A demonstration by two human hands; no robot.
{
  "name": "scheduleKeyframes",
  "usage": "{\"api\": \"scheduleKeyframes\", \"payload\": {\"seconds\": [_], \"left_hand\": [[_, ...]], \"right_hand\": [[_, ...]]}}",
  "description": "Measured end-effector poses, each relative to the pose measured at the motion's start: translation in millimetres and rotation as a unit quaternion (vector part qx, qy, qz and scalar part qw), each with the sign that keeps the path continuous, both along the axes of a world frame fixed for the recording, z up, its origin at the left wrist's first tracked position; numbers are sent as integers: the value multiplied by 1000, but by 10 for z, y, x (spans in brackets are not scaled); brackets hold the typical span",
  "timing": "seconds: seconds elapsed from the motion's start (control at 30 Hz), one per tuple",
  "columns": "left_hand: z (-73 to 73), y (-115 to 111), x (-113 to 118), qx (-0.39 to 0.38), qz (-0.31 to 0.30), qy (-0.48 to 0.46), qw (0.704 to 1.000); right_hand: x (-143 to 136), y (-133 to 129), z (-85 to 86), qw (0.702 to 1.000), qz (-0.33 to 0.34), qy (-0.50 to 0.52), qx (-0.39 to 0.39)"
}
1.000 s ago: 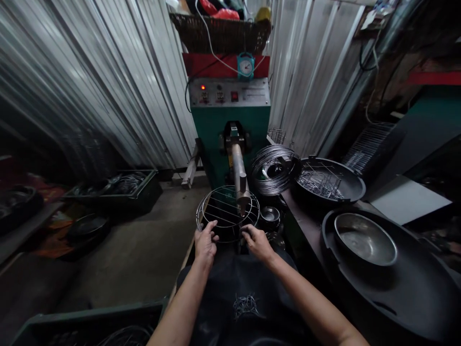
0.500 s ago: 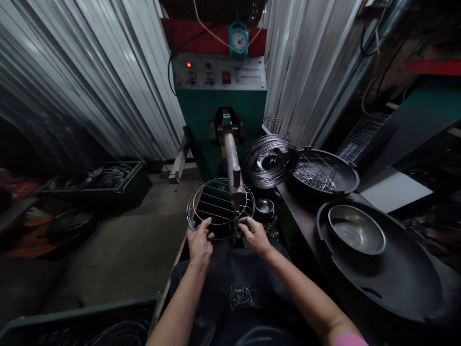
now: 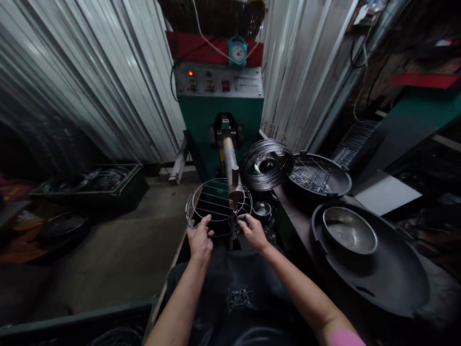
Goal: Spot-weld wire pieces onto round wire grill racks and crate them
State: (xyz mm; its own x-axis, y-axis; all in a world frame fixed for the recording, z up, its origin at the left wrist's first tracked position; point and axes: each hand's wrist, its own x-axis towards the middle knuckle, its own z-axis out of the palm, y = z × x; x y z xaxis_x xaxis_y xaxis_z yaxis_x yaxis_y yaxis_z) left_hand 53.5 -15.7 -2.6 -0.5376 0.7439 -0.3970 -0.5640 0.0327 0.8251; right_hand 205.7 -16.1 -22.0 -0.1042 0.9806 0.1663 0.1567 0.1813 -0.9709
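A round wire rack, two rings with parallel cross wires, lies level beneath the arm of a green spot welder. My left hand grips its near left rim, thumb above and fingers curled below. My right hand is closed in a pinch at the near right rim, just beside the welder's electrode tip. Whatever sits between those fingertips is too small to make out. Short bent wire pieces lie heaped on the dark apron over my lap.
Right of the welder hangs a wire coil. Beyond it a black pan holds wire parts, and a larger pan carries a steel bowl. Green bins with wire stand at left. A blue clock hangs above the control panel.
The view has shifted slightly, so the welder appears a bit lower and the right-hand pans further left. Both hands and the rack keep nearly the same position at the electrode.
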Motion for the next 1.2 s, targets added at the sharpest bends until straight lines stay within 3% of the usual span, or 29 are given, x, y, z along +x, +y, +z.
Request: {"api": "scheduleKeyframes", "payload": {"seconds": [0.37, 0.53, 0.67, 0.83, 1.0, 1.1, 1.2], "left_hand": [[-55, 126, -4, -36, 10, 19, 999], [-60, 124, -7, -43, 11, 15, 999], [-42, 116, -6, -51, 20, 11, 998], [-6, 96, 51, -61, 43, 8, 997], [-11, -18, 95, -51, 41, 15, 998], [-9, -60, -112, -86, -8, 0, 996], [67, 49, -483, -156, -76, 3, 985]], "right_hand": [[-20, 123, 39, 999, 12, 37, -29], [67, 41, -2, 995, -7, 88, -53], [447, -203, -252, 986, -94, 105, -85], [1012, -613, -723, 977, -139, -5, -162], [1197, -1008, -951, 979, -136, -128, -81], [1171, -1149, -993, 979, -131, -151, -43], [1153, -1160, -999, 982, -138, -127, -40]]}}
